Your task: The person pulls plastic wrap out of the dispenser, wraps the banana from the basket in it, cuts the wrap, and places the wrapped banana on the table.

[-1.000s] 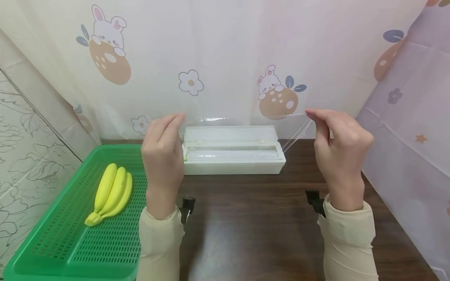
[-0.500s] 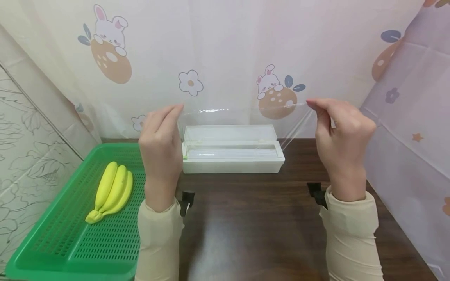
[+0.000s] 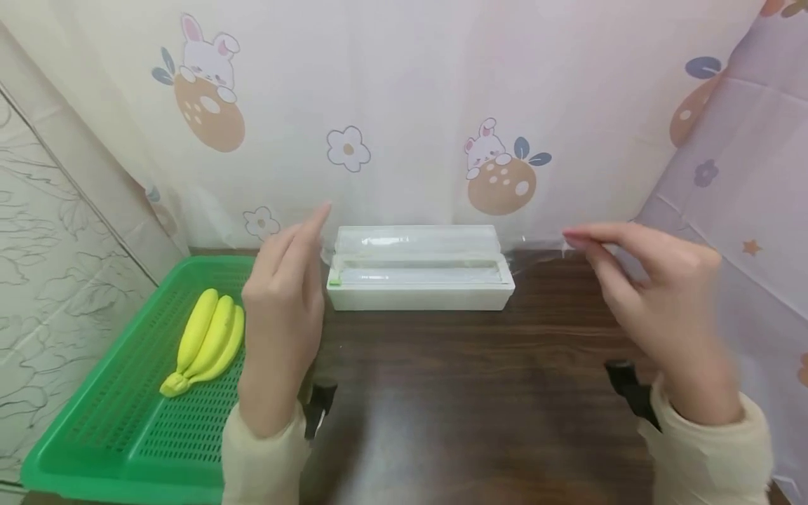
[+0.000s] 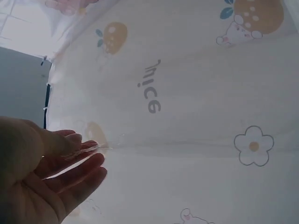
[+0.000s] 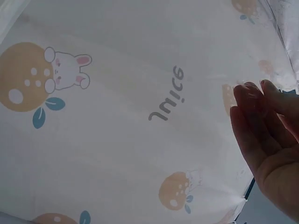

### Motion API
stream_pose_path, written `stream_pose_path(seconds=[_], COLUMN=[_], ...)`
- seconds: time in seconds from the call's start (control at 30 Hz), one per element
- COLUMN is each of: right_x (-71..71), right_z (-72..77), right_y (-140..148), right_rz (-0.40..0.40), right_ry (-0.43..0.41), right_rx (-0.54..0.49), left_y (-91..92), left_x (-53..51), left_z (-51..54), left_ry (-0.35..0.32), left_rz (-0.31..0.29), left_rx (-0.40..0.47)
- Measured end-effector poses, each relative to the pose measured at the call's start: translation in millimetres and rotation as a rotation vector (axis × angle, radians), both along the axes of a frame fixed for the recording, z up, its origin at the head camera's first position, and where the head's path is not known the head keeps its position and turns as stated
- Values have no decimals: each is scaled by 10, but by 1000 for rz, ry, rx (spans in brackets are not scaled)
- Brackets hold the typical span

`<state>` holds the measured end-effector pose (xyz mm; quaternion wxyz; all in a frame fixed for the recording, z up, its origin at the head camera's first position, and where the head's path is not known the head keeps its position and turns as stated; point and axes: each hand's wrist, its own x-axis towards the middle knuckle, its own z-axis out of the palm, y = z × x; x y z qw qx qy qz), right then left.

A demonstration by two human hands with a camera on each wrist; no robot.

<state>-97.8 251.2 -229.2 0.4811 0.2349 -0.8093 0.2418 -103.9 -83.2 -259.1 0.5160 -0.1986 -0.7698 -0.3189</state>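
Note:
A white cling film box (image 3: 416, 298) lies at the back of the table with its lid (image 3: 467, 240) raised. A clear roll (image 3: 429, 275) shows inside, and a small green piece (image 3: 335, 281) sits at its left end. My left hand (image 3: 280, 301) is left of the box; in the left wrist view, its thumb and fingers pinch the cling film (image 4: 99, 147). To the right of the box, my right hand (image 3: 663, 294) pinches the film's other side between thumb and fingertips. The transparent sheet spans low behind and over the lid, its exact outline hard to see.
A green perforated basket (image 3: 69, 428) stands at the left, with a bunch of yellow bananas (image 3: 211, 337) in it. Dark wood tabletop (image 3: 467, 400) lies in front of the box. A printed curtain (image 3: 404, 84) hangs behind, and another rises at the right.
The cling film first rises with both hands, then drops low by the lid. My right hand has moved right and down; my left hand has come down a little.

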Motion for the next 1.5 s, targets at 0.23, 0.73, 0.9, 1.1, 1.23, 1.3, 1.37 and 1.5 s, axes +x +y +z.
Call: stream_pose_path(seconds=[0.23,0.73,0.9,1.1,1.23,1.3,1.37,1.5], right_x=[473,858,852,853,881,894,902,904], right_z=[-295,-1251,-1637,-1933,-2042,-2073,-2089,-2094], right_y=[219,367,369,305,237,212,193,184], right_rz=[257,561,626,579,453,387,333,292], right_ry=[-155,-672,-728,-718,-707,-699,-693,-683], right_rx=[116,194,214,285,358,398,436,482], left_y=[-179,-599,-610,-517,-429,-395,-373,-335], left_x=[513,762,823,843,822,820,828,860], left_z=[-273,-1233,-1484,-1679,-1788,-1818,-1833,-1810], left_ry=[-130,-159,-291,-328,-283,-293,-333,-556], left_rz=[-245,-581,-577,-505,-468,-453,-434,-396], left_rx=[-232,-534,-593,-659,-707,-731,-756,-774])
